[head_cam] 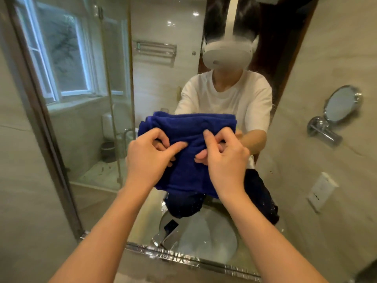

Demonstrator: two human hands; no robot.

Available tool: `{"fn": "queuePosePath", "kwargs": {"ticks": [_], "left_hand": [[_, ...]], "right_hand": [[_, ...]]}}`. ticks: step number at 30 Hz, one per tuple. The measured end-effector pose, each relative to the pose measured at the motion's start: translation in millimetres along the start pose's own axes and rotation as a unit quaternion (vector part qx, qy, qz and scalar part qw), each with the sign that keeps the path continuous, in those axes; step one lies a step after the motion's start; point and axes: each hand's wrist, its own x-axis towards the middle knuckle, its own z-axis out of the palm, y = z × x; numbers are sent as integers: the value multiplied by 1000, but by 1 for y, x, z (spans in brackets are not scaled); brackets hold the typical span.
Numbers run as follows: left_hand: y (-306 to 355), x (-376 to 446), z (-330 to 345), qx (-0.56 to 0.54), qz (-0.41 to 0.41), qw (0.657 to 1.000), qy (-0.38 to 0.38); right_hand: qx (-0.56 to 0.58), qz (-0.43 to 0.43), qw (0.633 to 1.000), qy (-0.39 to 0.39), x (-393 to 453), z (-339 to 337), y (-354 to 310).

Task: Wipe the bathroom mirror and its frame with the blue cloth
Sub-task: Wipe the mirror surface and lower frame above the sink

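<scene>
Cloth: the blue cloth (189, 152) sits at frame centre, bunched and folded, held up in front of the bathroom mirror (163, 78). You cannot tell from this view whether it touches the glass.
Left hand: your left hand (146, 156) pinches a fold at the cloth's 9 o'clock side, thumb on top, fingers curled under.
Right hand: your right hand (222, 154) pinches the cloth at its 3 o'clock side, fingers curled into the fabric.
Step in hand: judged as refolding or gathering the cloth, not a wiping stroke; both hands are on the fabric and neither is flat against the glass.
Progress: speckled spots show on the glass toward 5 o'clock and near the right edge at 3 o'clock, so that area looks unwiped. Whether the upper glass is done cannot be told.
Frame: the mirror frame (183, 258) runs along 6 o'clock as a patterned silver strip, with a dark edge rising toward 10 o'clock. No sign either way that it has been wiped; count it as left to do.
Edges: the right edge of the mirror slants from 1 o'clock down toward 4 o'clock.
Room: open glass lies toward 10 and 12 o'clock.
Obstacles: a round magnifying mirror (340, 107) on its chrome arm and a wall socket (322, 190) sit on the tiled wall at 3 to 4 o'clock, well apart from the cloth; mind them on right-edge strokes.
</scene>
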Motion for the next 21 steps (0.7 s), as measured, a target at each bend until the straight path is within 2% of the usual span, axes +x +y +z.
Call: {"fn": "queuePosePath", "kwargs": {"ticks": [4, 7, 10, 13, 17, 21], "left_hand": [[-9, 1, -15, -17, -51, 998, 42], [-4, -3, -5, -16, -61, 997, 54], [9, -9, 16, -11, -47, 998, 34], [32, -19, 58, 0, -18, 1000, 3], [68, -39, 118, 41, 28, 998, -24], [72, -37, 121, 73, 57, 994, -55]], "right_hand": [[-7, -18, 997, -72, 1, 21, -12], [-2, -12, 996, -91, 3, 8, -7], [-8, 2, 997, -76, 6, -22, 0], [9, 56, 997, -58, 13, -71, 19], [7, 110, 994, 14, 23, -135, 38], [-17, 105, 992, 64, 18, -132, 35]]}}
